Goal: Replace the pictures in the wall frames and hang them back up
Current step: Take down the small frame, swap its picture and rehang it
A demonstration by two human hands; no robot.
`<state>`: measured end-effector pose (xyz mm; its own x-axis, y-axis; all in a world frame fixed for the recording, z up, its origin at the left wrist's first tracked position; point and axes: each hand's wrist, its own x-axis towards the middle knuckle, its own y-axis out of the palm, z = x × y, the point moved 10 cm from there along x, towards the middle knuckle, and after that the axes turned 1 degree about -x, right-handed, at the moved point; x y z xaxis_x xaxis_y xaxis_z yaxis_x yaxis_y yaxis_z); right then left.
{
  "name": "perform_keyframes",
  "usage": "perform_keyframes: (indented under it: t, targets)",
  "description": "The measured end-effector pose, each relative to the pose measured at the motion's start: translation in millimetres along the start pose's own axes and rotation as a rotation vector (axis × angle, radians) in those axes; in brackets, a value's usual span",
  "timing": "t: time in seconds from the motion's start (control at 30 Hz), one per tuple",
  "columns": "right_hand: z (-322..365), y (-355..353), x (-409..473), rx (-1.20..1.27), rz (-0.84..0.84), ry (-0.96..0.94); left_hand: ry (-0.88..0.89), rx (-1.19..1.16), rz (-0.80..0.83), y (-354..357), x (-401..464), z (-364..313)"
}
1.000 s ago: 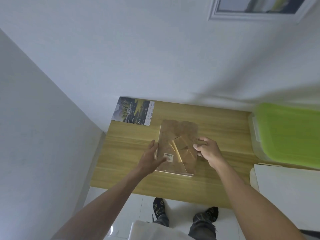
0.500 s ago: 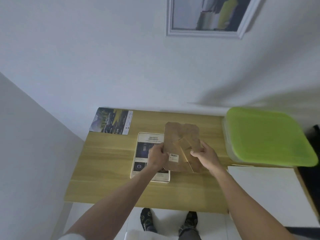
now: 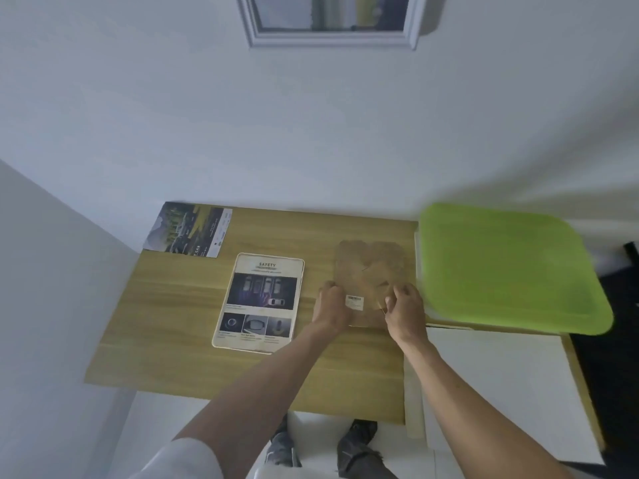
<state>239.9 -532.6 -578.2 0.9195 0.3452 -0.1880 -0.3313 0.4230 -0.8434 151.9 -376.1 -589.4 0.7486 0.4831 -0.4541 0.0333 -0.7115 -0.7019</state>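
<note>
Nearest the person, both hands are on the brown backing board (image 3: pixel 371 271), which lies flat on the wooden table (image 3: pixel 173 305) just left of the green-lidded bin (image 3: pixel 501 264). The left hand (image 3: pixel 332 307) grips the board's near left edge with fingers curled round it, beside a small barcode sticker (image 3: pixel 354 301); the right hand (image 3: pixel 404 305) has its fingers bent and pinched at the near right part of the board, seemingly on the fold-out stand, though blur hides exactly what they catch. The board looks thin, light and fairly stiff, probably fibreboard, so it should lift easily by its two side edges, but the hinged stand could flap or tear if pulled on alone. Left of the board, well clear of it, the frame (image 3: pixel 258 304) lies with a "SAFETY" car picture showing; this is likely the piece with glass or acrylic, heavier and fragile, best taken by both long edges and kept level. Further back a second printed picture (image 3: pixel 188 229) sits at the table's far left corner. Beyond, on the wall, another white frame (image 3: pixel 332 38) hangs in place.
</note>
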Motion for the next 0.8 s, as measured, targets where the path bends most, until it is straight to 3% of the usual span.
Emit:
perform_keyframes:
  t: [0.17,0.43,0.63,0.8]
  targets:
    - [-3.0,9.2,-5.0,-0.086,-0.013,-0.093,-0.015,0.123,-0.060,7.0,-11.6,-4.4]
    - [1.7,20.2,-6.4,-0.234,0.051,-0.106,-0.014,0.139,0.000,2.1,-17.3,-6.7]
    - [67.2,22.7,-30.3,-0.204,0.000,-0.346,0.120,0.214,-0.097,-43.9,-27.1,23.5]
    - [117.1,47.0,-36.7,-0.152,0.098,-0.341,0.157,0.324,-0.147,-97.2,-37.4,76.6]
